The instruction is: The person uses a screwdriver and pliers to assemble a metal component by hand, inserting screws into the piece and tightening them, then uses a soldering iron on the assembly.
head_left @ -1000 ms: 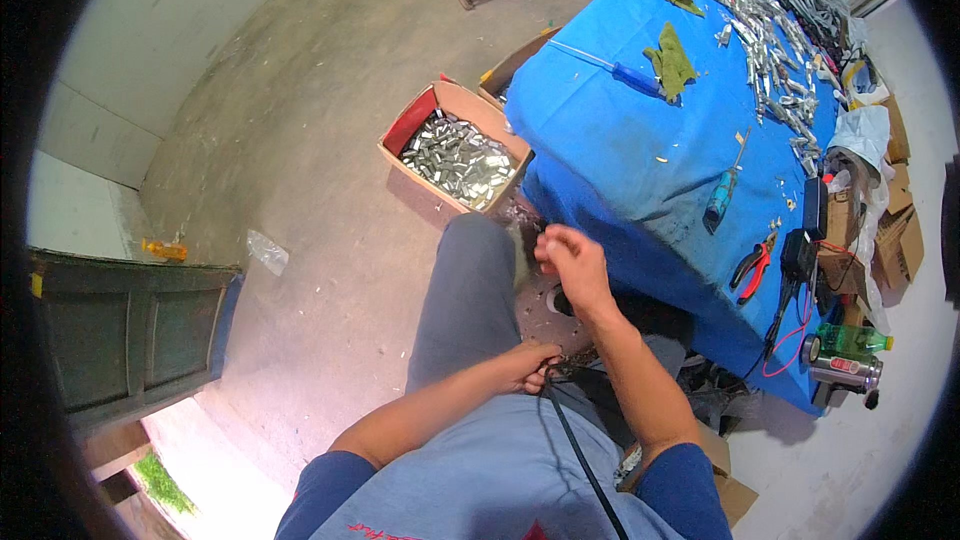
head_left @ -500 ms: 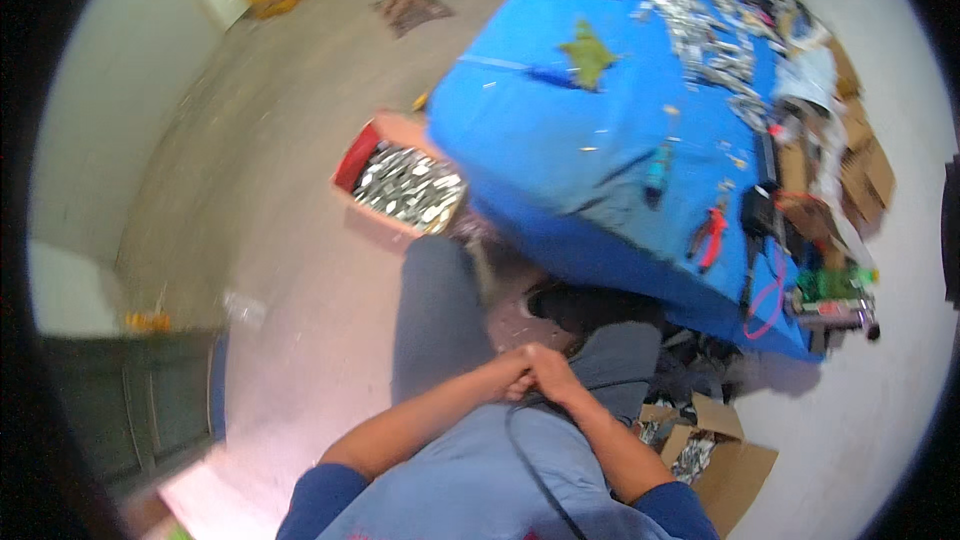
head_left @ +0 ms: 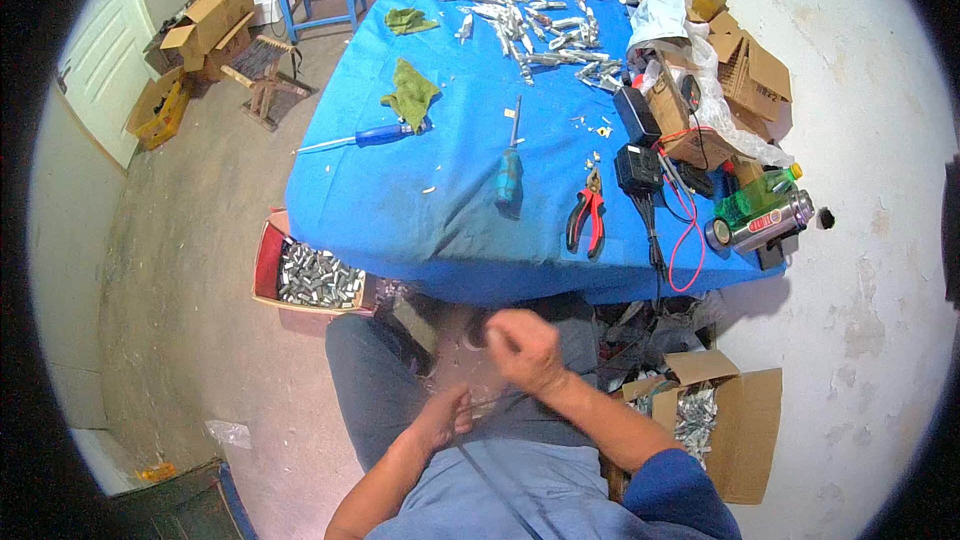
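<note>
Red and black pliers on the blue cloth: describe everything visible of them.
The pliers have red and black handles, plastic or rubber by their look, and a metallic head. They lie on the blue cloth, handles spread toward its near edge, head pointing away from it. The teal-handled screwdriver lies to their left, the black power adapter to their right. Only the cloth clearly touches them.

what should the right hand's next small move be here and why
Probably bring the right hand back beside the left hand: it sits forward and apart, while a dark cord runs close by the left hand, so a second hand there might steady it. Blur hides whether the right one holds anything.
</note>
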The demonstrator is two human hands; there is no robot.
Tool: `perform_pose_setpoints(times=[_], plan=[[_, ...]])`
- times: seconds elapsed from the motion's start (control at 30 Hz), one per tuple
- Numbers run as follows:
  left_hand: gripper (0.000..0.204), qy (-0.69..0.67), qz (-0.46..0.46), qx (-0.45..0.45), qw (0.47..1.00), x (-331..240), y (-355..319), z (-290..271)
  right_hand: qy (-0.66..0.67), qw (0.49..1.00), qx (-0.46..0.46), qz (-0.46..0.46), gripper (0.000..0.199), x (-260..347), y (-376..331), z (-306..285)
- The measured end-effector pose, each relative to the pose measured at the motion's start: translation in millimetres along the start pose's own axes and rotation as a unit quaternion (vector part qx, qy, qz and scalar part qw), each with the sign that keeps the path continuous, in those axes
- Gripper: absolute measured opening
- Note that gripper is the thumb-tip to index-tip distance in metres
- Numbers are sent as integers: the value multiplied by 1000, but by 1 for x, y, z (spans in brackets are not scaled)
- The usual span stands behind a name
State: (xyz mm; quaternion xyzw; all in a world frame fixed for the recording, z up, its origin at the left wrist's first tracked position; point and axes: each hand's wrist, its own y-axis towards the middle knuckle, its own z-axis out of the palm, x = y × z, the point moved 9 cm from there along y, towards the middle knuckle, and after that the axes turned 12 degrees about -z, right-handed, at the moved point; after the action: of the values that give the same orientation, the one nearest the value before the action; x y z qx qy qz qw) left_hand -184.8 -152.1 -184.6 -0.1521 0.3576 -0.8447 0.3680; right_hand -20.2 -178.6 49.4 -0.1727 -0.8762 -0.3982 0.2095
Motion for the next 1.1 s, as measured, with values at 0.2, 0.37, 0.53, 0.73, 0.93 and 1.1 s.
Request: perform_pose_setpoints(times=[0.2,0.37,0.53,0.73,0.93,1.1], plan=[[30,3,-32,-17,999,0,3,0,-76,994,-50,61,12,-86,85,-63],[30,-22,-36,-14,999,-2,6,-2,-52,985,-49,154,25,-192,136,-62],[27,-44,-46,-10,998,-8,5,0,-29,969,-40,243,35,-314,177,-48],[24,-69,-52,-42,995,-17,15,-17,-106,968,-49,220,48,-361,227,-40],[20,-34,-4,-142,989,-36,32,-51,-86,979,-23,185,61,-365,280,-9],[19,-49,7,-159,986,-40,35,-71,-133,970,49,197,64,-371,298,16]])
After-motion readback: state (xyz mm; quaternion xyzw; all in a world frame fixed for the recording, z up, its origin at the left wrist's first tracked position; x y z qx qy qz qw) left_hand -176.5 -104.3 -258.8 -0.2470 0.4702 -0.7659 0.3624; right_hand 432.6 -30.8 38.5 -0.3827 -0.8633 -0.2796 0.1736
